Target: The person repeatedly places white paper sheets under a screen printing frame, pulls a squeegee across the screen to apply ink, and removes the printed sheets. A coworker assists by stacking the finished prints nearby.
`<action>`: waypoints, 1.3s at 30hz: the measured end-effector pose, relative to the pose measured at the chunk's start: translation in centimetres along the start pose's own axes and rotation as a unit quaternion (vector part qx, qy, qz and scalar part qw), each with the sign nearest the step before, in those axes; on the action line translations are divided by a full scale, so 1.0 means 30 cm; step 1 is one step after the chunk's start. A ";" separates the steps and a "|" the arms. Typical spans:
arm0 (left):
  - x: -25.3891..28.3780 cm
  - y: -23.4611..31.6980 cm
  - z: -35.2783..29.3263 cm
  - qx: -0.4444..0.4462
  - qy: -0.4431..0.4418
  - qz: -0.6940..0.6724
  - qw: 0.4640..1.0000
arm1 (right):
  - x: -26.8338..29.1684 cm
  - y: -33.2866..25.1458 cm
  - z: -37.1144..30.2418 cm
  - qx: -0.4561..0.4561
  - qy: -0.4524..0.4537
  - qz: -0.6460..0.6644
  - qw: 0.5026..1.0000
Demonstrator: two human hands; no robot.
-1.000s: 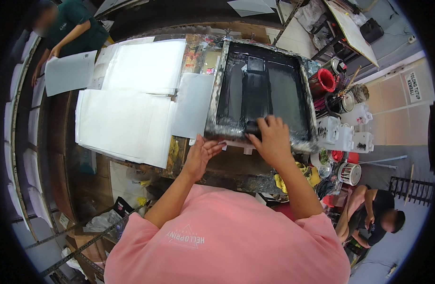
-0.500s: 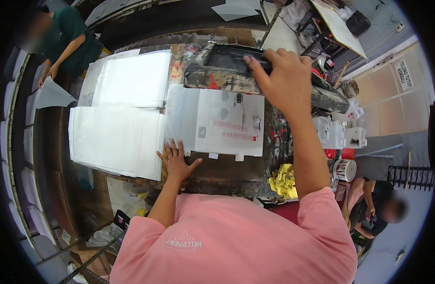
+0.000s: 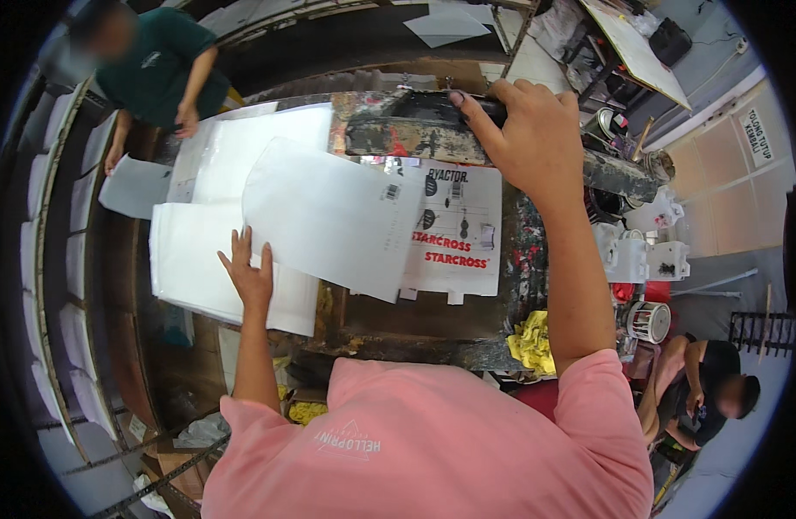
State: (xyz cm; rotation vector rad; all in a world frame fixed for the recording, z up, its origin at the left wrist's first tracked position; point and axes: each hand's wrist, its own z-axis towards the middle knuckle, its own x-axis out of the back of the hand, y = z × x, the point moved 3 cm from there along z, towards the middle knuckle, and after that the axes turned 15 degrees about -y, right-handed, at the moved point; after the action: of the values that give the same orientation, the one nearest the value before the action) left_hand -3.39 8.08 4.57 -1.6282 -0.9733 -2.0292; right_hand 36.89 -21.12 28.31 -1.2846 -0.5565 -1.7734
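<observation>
Raised frame [image 3: 415, 138], loose sheet [image 3: 329, 216]
The right hand [image 3: 536, 143] grips the frame; the left hand [image 3: 249, 281], fingers spread wide, meets the sheet's edge above the paper stack [image 3: 195, 259].

Upper left: person in a dark green shirt [image 3: 160, 73], standing. Left edge: tall rack [image 3: 36, 216], pale stacked layers on its shelves. Lower left: crumpled plastic bag [image 3: 203, 431], brown cardboard box [image 3: 177, 477] below it. Upper right: board [image 3: 636, 50], tilted, with a black bag [image 3: 670, 40] just beside it. Open can [image 3: 604, 123] and a wooden stick [image 3: 644, 137] below those. Right side: white plastic containers [image 3: 668, 261], dark stains on front; white bucket [image 3: 649, 321] under them, smeared. Yellow crumpled cloth [image 3: 530, 342] left of the bucket. Far right: beige panelled partition [image 3: 714, 199] carrying a white sign [image 3: 758, 138], dark slatted rack [image 3: 761, 333] lower down. Lower right: person in dark clothing [image 3: 718, 376], seated.
</observation>
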 end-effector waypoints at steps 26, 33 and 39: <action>1.088 1.157 -0.909 -0.532 0.243 -0.325 0.743 | -0.108 -0.066 -0.250 0.002 -0.004 -0.051 0.999; 1.180 0.913 -0.766 -0.590 0.124 -0.228 0.764 | -0.137 -0.096 -0.242 -0.002 -0.034 -0.058 0.998; 0.647 0.330 -0.512 -0.128 -0.124 -0.246 0.953 | -0.114 -0.089 -0.238 -0.008 -0.057 -0.029 0.998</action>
State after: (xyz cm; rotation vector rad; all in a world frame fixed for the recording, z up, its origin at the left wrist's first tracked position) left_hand -12.93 -6.98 24.40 -1.9665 -1.3662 -2.3927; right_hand 31.19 -23.80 22.82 -1.3999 -0.6513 -1.7632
